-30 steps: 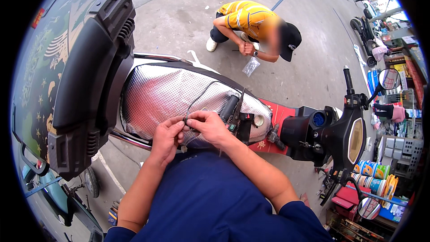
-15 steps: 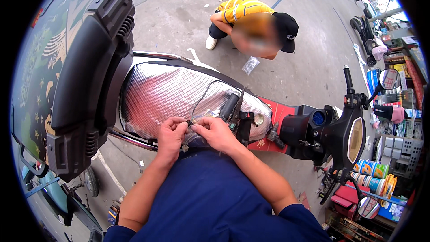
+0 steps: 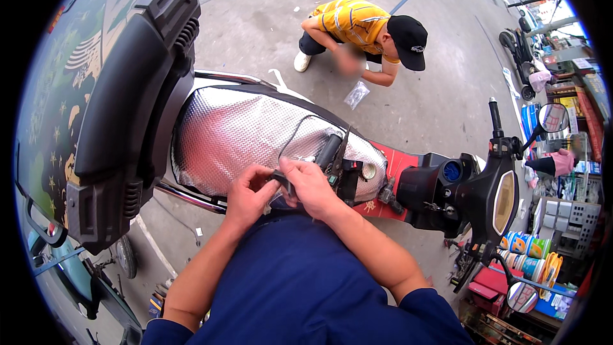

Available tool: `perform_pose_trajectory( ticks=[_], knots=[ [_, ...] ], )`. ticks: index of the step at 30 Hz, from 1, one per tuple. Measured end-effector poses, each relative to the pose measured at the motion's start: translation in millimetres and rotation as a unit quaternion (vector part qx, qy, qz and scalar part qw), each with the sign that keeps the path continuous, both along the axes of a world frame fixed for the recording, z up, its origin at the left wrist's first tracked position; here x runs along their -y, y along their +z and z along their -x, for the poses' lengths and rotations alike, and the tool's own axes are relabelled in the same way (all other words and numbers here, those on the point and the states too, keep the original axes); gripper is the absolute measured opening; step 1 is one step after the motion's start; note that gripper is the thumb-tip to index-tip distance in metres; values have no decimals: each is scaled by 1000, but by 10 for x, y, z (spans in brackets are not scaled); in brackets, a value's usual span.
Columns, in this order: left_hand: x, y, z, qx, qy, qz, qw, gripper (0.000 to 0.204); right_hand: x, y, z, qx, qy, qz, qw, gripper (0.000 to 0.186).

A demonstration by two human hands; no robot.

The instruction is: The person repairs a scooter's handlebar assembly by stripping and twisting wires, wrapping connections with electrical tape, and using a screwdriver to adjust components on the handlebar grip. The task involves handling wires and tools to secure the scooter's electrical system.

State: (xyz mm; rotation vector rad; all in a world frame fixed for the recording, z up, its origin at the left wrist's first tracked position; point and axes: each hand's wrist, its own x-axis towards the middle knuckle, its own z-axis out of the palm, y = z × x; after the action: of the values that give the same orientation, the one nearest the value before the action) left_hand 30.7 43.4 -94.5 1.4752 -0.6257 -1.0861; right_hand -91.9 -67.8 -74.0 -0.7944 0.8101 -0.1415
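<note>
There are two foreground hands [image 3: 248, 197] [image 3: 313, 188], one held part [image 3: 284, 181], one silver cover [image 3: 230, 128], two scooter mirrors [image 3: 553, 117] [image 3: 522, 297]

The part [image 3: 283, 181] near the centre of the frame is black. Below it, the shirt [image 3: 294, 275] is plain navy blue. The seat cover [image 3: 230, 124], left of centre, is silver with a dimpled pattern and a pinkish tinge. At upper left, the box [image 3: 134, 99] is black, its lid [image 3: 67, 105] camouflaged in green and tan with stars. At upper centre, the top [image 3: 352, 22] is yellow, striped white and dark; the cap [image 3: 407, 41] is black.
</note>
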Motion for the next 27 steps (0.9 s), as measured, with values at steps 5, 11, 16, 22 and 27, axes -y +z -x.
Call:
perform_pose_trajectory(
  ticks=[5,11,16,22,27],
  knots=[
    [81,68,-106,-143,134,-28,980,7,-37,119,83,69,-87,-106,988,45],
    [103,141,-89,-206,137,-51,968,16,-57,39,-80,-39,2,-1,999,28],
    [88,139,-95,-168,102,-49,979,10,28,-20,-178,-54,-16,23,998,28],
    [62,105,-101,-150,78,-66,983,10,-8,-63,-185,-38,-21,-40,998,22],
    [70,68,-61,-189,105,-110,970,15,-89,-137,-228,-55,-32,66,996,20]
  ],
)
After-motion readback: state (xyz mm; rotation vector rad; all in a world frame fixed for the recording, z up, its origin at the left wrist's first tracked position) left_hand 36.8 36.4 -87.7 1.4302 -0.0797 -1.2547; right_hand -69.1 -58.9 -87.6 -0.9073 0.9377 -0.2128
